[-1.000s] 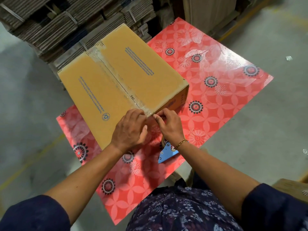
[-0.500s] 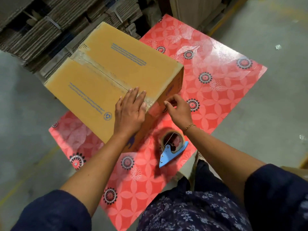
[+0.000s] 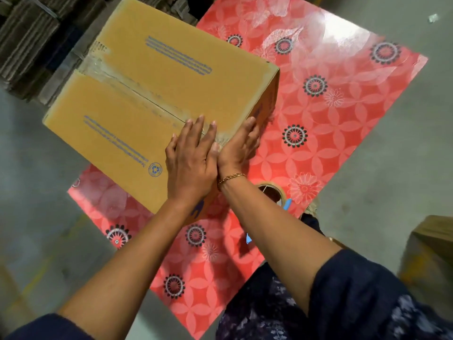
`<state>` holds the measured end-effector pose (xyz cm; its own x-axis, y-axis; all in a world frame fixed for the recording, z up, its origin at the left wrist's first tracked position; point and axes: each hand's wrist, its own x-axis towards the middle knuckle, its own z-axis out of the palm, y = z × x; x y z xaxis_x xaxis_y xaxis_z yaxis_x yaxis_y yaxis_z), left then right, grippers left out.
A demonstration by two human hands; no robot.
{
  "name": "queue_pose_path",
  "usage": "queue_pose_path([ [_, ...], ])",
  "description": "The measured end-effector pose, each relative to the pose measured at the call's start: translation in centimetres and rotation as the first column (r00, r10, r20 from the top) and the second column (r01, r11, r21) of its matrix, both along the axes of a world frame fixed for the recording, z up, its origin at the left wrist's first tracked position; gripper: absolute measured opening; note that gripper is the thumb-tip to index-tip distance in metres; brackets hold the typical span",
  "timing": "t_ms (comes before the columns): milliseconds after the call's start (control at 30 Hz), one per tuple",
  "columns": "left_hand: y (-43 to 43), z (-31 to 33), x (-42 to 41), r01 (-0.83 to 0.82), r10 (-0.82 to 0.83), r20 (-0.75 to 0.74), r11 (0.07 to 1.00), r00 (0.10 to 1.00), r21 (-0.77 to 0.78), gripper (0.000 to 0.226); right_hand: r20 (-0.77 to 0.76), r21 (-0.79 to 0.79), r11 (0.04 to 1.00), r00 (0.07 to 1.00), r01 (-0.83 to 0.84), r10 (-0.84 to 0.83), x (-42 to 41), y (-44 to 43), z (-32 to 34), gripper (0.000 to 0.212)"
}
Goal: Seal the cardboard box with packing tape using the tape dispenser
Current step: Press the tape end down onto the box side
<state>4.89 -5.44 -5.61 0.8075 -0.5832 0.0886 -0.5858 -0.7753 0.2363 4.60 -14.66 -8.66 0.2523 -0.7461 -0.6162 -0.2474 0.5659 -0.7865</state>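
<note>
A closed brown cardboard box [image 3: 171, 77] stands on a red flowered table [image 3: 343, 106]. A strip of clear tape [image 3: 137, 87] runs along its centre seam. My left hand [image 3: 191, 158] lies flat on the box top at the near end of the seam, fingers spread. Pressed against the near side face at the same corner is my right hand [image 3: 239, 148], fingers extended. The tape dispenser [image 3: 275, 192], a brown roll on a blue holder, lies on the table behind my right wrist, mostly hidden by my forearm.
Stacks of flattened corrugated cardboard [image 3: 29, 38] fill the far left. Another brown box [image 3: 434, 239] sits at the right edge. Grey concrete floor [image 3: 31, 192] surrounds the table. My dark patterned clothing is at the bottom.
My right hand moved up from below the box corner onto its near side face, beside my left hand. My left hand stays flat on the top. The dispenser remains on the table.
</note>
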Motion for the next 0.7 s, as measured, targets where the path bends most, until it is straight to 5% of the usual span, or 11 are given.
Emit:
queue_pose_path([
  [433,-0.2,0.2,0.1,-0.008,0.009,-0.024,1.000,1.000,0.030,0.050,-0.013,-0.221,0.973,0.997,0.068,-0.072,-0.1,-0.5,-2.2,0.055],
  [600,-0.1,0.3,0.2,-0.029,0.029,-0.049,1.000,0.998,-0.008,0.048,-0.082,-0.082,0.996,0.997,-0.022,0.015,-1.6,-1.6,-2.9,0.039],
  [700,-0.2,0.3,0.3,-0.036,0.035,-0.066,0.999,0.997,-0.020,0.048,0.072,-0.086,0.973,0.973,-0.215,0.221,-6.0,0.2,0.6,0.056],
])
